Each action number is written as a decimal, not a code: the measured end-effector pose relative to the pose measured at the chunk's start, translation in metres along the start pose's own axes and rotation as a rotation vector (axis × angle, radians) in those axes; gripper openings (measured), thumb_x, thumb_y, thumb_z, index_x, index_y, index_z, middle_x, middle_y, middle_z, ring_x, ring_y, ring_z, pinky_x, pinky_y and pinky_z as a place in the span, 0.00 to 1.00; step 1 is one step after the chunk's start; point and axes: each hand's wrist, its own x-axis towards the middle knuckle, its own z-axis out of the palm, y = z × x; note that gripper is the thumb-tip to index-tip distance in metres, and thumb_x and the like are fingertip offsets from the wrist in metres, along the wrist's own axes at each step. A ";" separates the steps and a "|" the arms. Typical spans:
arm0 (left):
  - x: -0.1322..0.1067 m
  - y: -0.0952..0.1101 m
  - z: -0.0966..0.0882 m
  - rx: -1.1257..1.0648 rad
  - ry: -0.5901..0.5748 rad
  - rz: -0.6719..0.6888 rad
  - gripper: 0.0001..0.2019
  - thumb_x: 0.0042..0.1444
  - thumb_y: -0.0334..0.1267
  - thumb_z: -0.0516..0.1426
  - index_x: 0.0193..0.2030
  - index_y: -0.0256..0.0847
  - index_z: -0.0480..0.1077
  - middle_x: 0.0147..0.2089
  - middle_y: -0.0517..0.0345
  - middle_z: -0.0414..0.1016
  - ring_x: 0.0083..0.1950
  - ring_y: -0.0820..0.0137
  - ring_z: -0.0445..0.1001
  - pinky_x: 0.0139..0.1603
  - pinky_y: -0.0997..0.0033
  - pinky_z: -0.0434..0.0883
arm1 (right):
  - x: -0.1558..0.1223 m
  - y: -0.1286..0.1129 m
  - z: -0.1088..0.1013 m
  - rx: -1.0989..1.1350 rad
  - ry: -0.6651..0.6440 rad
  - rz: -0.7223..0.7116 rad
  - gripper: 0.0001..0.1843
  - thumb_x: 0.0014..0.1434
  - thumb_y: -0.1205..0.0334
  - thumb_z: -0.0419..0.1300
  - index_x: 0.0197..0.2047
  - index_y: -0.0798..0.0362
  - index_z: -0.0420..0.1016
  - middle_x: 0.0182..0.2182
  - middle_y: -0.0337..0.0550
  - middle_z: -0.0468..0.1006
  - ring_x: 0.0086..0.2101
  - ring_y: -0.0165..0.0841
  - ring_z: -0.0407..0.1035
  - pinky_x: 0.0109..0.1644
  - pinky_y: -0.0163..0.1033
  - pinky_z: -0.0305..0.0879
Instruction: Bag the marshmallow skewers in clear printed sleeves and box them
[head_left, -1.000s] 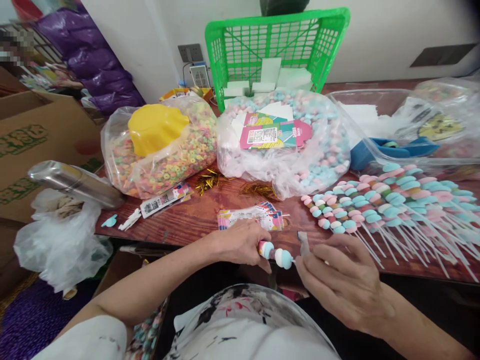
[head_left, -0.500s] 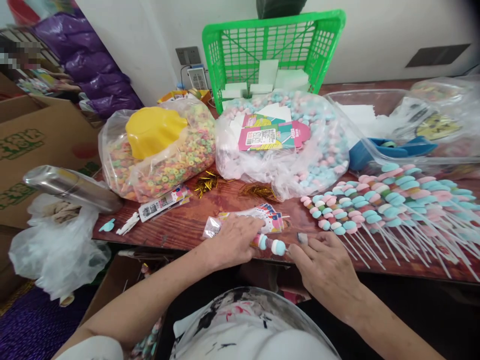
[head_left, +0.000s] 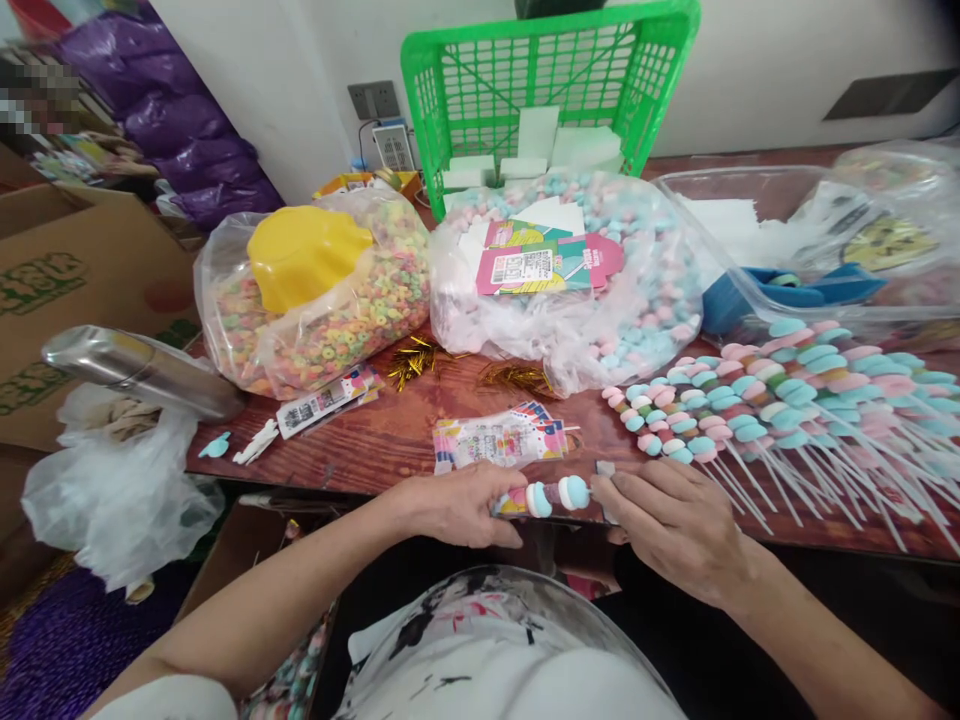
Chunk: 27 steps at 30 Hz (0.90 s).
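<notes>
A marshmallow skewer [head_left: 573, 492] in blue, white and brownish pink lies level between my two hands at the table's front edge. My left hand [head_left: 461, 505] is closed round its left end, where a printed plastic wrapper [head_left: 513, 501] shows beside the thumb. My right hand [head_left: 675, 520] pinches the right end; the fingers hide most of the stick there. A small grey strip [head_left: 604, 467] shows by the right fingertips. Just beyond the left hand lies a fanned stack of printed wrappers [head_left: 499, 440]. Many marshmallow skewers [head_left: 750, 428] with white sticks are piled on the right.
Behind stand a bag of cereal rings [head_left: 330, 335] with a yellow bowl [head_left: 300, 255], a bag of marshmallows [head_left: 645, 300] and a green basket [head_left: 540, 35]. Gold twist ties [head_left: 412, 362] lie mid-table. A steel flask [head_left: 142, 372] leans at left; a clear tub [head_left: 795, 310] stands at right.
My left hand has drawn back off the wrapper stack toward the table edge, uncovering it. The skewer and my right hand have shifted slightly right.
</notes>
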 end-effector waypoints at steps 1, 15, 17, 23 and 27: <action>0.002 0.001 0.001 -0.071 -0.045 0.000 0.11 0.47 0.40 0.63 0.33 0.40 0.66 0.28 0.66 0.63 0.30 0.74 0.63 0.29 0.77 0.60 | 0.000 0.002 -0.003 0.000 0.005 -0.033 0.14 0.58 0.73 0.58 0.49 0.60 0.71 0.34 0.46 0.79 0.34 0.35 0.66 0.38 0.42 0.60; 0.018 0.005 0.017 -0.575 -0.211 0.083 0.25 0.34 0.48 0.70 0.23 0.40 0.58 0.22 0.71 0.57 0.25 0.78 0.54 0.24 0.77 0.54 | 0.024 0.011 -0.038 -0.038 -0.023 -0.235 0.12 0.63 0.68 0.52 0.45 0.56 0.75 0.37 0.47 0.79 0.38 0.35 0.68 0.39 0.44 0.62; 0.019 0.005 0.020 -0.619 -0.139 0.065 0.23 0.35 0.47 0.70 0.25 0.39 0.61 0.23 0.70 0.59 0.26 0.78 0.56 0.26 0.77 0.56 | 0.023 0.001 -0.037 -0.014 -0.016 -0.190 0.14 0.63 0.70 0.49 0.45 0.58 0.75 0.36 0.48 0.79 0.37 0.36 0.68 0.37 0.45 0.61; 0.016 0.009 0.023 -0.265 0.280 -0.025 0.16 0.43 0.45 0.66 0.29 0.37 0.67 0.26 0.68 0.63 0.29 0.77 0.59 0.30 0.76 0.56 | 0.020 -0.027 -0.035 0.040 -0.073 0.058 0.13 0.57 0.75 0.51 0.39 0.57 0.75 0.23 0.42 0.73 0.26 0.32 0.63 0.33 0.43 0.56; 0.014 0.011 0.021 0.068 0.428 0.027 0.06 0.49 0.36 0.60 0.30 0.38 0.67 0.27 0.65 0.65 0.28 0.76 0.58 0.30 0.74 0.53 | 0.019 -0.040 -0.036 0.022 -0.012 0.134 0.12 0.57 0.75 0.51 0.37 0.58 0.75 0.21 0.42 0.71 0.27 0.33 0.64 0.33 0.43 0.55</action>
